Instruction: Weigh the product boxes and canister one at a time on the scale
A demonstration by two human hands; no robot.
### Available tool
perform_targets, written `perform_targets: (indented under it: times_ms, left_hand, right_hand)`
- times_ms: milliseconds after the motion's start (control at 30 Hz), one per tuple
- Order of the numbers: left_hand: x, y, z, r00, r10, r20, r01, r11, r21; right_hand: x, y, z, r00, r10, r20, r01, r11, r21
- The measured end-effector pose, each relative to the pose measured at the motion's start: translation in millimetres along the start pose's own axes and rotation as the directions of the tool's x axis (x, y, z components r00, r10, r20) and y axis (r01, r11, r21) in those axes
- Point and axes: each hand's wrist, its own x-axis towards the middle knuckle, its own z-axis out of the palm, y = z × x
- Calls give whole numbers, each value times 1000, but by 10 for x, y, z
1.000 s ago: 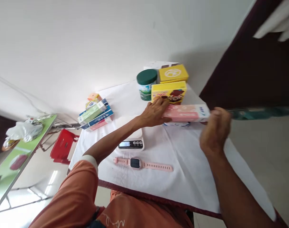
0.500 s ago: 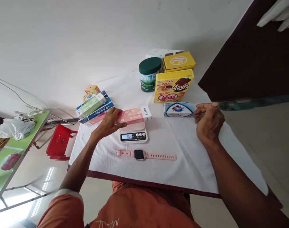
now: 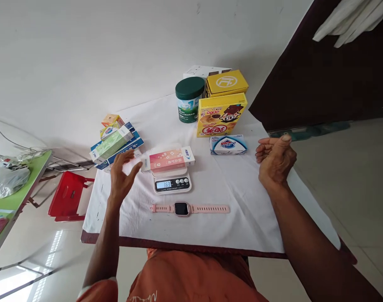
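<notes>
A pink toothpaste carton [image 3: 168, 160] lies flat across the white digital kitchen scale [image 3: 172, 184], whose display is lit and seems to read 363. My left hand [image 3: 122, 174] is just left of the carton, apart from it, thumb and fingers spread with nothing between them. My right hand [image 3: 277, 161] hovers at the table's right side, loosely curled, the thumb away from the fingers and nothing in it. Nearest to it is a white-and-blue soap box [image 3: 228, 144], with a gap between them. In front of the scale lies a pink-strapped smartwatch [image 3: 182, 208].
Several small cartons, a green one [image 3: 112, 144] on top, are piled at the left. Behind the soap box stand a yellow snack box [image 3: 221, 115], another yellow box [image 3: 227, 83] and a dark-green-lidded tub [image 3: 189, 100]. A red chair [image 3: 68, 195] is beyond the table's left edge.
My left hand has let go of the pink carton and drawn back to the left. The carton stays on the scale. My right hand keeps much the same pose; the view has shifted slightly.
</notes>
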Motion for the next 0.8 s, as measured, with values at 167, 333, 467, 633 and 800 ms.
perform_targets:
  times_ms: [167,333,467,633,800]
  left_hand:
    - [-406,-176,-27,941,-242,-238,222,969,-109]
    - [-497,-112,50,958,-189,-216,192,981,-6]
    - [-333,124,237,993,90,-78,-79,988,133]
    - [-6,328,564,912,218,348,-307,925,225]
    - [179,301,655,875,115,471,-260,931,255]
  right_hand:
    - [-22,-47,23,999,-34,10,35,998,-49]
    - [-41,-57,34,999,-39,6,39,995,-92]
    - [-39,-33,26,997,-69,38,73,992,-104]
    - [-29,-3,44,997,-74,18,75,990,-121]
    - [-52,-64,42,998,-47,44,52,990,-128]
